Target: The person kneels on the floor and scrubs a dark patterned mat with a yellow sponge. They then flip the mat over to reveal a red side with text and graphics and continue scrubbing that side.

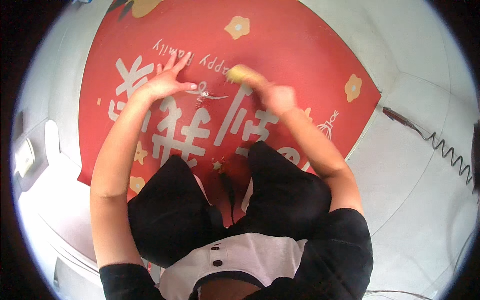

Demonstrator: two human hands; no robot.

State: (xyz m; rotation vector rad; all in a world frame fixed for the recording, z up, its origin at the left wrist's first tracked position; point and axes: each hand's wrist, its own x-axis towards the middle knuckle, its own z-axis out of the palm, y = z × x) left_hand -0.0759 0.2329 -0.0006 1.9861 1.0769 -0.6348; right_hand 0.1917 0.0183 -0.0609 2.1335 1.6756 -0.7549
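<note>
A red floor mat (300, 48) with pale characters, lettering and yellow flowers lies flat in front of me. My left hand (170, 80) rests on it, palm down and fingers spread, holding nothing. In my right hand (279, 98) is a yellow brush (243, 75), blurred by motion; its bristles seem to face the mat, but contact cannot be told for sure. Between the two hands a wet patch (203, 98) glistens on the mat. My bent knees, in black, cover part of the near side.
Pale floor tiles (405, 161) surround the mat. Off its right corner lies a brown handle (399, 116), joined to a coiled black cord (446, 152). At the far left stands a white object (25, 157), too distorted to name. A dark strap (228, 187) hangs between my knees.
</note>
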